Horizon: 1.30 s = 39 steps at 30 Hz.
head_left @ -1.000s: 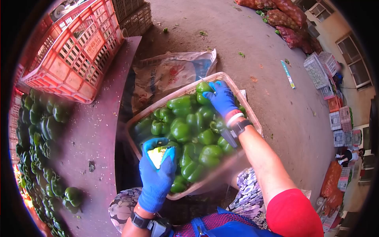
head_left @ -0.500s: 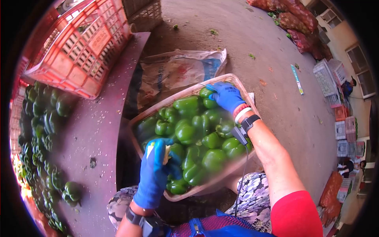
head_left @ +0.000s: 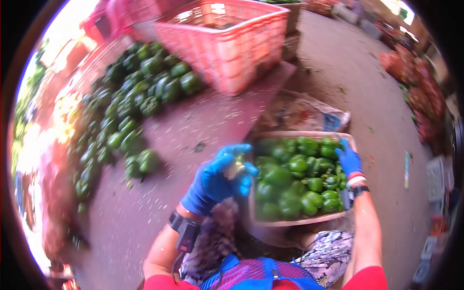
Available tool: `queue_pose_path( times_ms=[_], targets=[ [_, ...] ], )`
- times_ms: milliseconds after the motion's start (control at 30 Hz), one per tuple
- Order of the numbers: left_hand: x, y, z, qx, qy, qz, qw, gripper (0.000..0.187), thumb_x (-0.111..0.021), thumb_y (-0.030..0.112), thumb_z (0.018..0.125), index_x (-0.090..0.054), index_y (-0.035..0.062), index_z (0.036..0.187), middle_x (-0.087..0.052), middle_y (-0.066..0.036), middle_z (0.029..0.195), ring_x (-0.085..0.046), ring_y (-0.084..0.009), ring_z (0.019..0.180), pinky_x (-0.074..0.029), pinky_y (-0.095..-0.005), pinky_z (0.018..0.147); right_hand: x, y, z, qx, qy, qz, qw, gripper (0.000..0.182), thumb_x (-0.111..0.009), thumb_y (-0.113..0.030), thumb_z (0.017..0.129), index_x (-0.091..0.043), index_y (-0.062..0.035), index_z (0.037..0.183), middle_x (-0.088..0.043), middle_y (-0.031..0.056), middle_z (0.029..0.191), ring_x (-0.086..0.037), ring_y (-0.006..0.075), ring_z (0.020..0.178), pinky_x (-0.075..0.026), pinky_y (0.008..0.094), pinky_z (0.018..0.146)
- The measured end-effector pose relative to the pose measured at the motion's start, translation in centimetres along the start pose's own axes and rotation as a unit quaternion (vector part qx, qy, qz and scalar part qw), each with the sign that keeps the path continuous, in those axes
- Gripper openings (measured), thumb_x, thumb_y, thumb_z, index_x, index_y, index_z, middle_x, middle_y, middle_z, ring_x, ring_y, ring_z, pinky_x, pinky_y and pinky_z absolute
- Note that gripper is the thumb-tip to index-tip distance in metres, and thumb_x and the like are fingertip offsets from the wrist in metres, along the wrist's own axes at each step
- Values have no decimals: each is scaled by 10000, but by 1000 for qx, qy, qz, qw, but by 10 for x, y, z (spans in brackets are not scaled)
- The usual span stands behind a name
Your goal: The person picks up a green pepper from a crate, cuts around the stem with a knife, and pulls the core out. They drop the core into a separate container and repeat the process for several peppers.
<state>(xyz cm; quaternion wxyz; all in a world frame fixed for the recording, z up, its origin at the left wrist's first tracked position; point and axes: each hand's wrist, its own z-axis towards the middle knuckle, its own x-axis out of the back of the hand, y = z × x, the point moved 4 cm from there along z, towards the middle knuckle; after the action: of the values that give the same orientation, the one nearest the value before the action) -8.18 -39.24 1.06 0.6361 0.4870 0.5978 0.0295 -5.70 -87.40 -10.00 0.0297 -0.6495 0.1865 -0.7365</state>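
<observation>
My left hand (head_left: 224, 176), in a blue glove, is raised beside the left edge of a pale plastic crate (head_left: 300, 223). Its fingers curl around a small pale yellowish thing (head_left: 237, 166), blurred and mostly covered by the glove. Glossy green bell peppers (head_left: 315, 184) fill the crate. At the crate's right side, my right hand (head_left: 350, 159), also gloved in blue, lies over the rim, seemingly gripping it, with thumb and forefinger near the peppers; its other fingers are hidden.
To the left, a purplish board (head_left: 193, 125) bears a heap of green bell peppers (head_left: 140, 92) and a red plastic crate (head_left: 232, 53). A printed sack (head_left: 304, 111) lies behind the pale crate. Red mesh sacks (head_left: 420, 87) and stacked crates line the floor's right side.
The view has swung left, bringing more of the board and its heap into sight. My left hand has turned and still holds the pale thing. My right hand remains at the crate's edge.
</observation>
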Motion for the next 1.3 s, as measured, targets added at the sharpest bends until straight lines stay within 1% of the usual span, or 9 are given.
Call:
queue_pose_path(
  times_ms=[133,233,467,633,867,967,1000,1067,1300],
  targets=[
    [61,53,-182,172,209,398,876,495,-615,428,960,-567,71,1299,-690,-142,915,-701,-258,792,-589,-377,702,-13,44,-31,-212,-91,370,900,237,-669,-238,899,-634,-98,1087,-615,52,839,-574,166,647,-474,317,555],
    [73,47,-281,463,187,649,574,516,-680,476,900,-617,83,1228,-705,-141,882,-708,-280,791,-580,-412,754,-17,72,-41,-336,-196,524,758,193,-682,-294,873,-556,-155,827,-566,-6,664,-525,146,530,-444,305,477],
    [162,85,-194,-96,425,793,426,741,-725,396,853,-458,3,1422,-647,-265,1172,-676,-409,987,-532,-497,900,40,-69,-49,-314,-96,816,476,273,-627,-262,1006,-631,-89,1218,-642,24,879,-590,85,660,-519,236,570],
    [200,96,-87,5,440,842,311,869,-756,225,755,-332,90,1501,-449,-302,1385,-612,-464,1111,-525,-493,950,27,-145,-97,-243,-189,799,517,388,-596,-329,1022,-571,-154,1367,-647,39,928,-560,82,624,-499,256,542],
    [253,158,-80,-19,486,769,414,686,-837,344,706,-509,-8,1195,-645,-257,1092,-651,-412,1028,-541,-476,881,4,-177,-109,-222,-183,735,614,253,-614,-301,1010,-633,-68,1106,-631,45,855,-558,111,586,-477,285,522],
    [240,131,-88,-27,505,516,691,633,-836,350,746,-514,3,1167,-677,-156,959,-701,-314,785,-581,-424,666,1,-187,-107,-183,-197,745,610,206,-642,-254,992,-624,-61,1060,-638,55,821,-572,124,565,-495,281,507],
    [283,123,-84,-110,516,648,550,540,-806,329,805,-550,18,1166,-672,-71,870,-668,-209,590,-553,-339,491,-3,-193,-109,-180,-216,743,607,200,-647,-247,989,-626,-63,1065,-645,56,826,-581,127,567,-502,280,508],
    [281,113,-72,-100,478,504,712,475,-783,310,827,-588,25,1152,-680,-73,893,-658,-190,571,-555,-318,486,-3,-208,-114,-172,-245,724,622,194,-654,-235,985,-632,-68,1080,-661,61,837,-601,133,570,-514,275,511],
    [48,40,12,-6,157,353,922,360,-728,208,872,-643,22,1167,-696,-65,907,-640,-144,580,-557,-282,521,16,-240,-125,-4,-159,578,800,272,-690,-180,929,-644,-60,1169,-662,60,769,-612,138,580,-495,291,543]
  ],
)
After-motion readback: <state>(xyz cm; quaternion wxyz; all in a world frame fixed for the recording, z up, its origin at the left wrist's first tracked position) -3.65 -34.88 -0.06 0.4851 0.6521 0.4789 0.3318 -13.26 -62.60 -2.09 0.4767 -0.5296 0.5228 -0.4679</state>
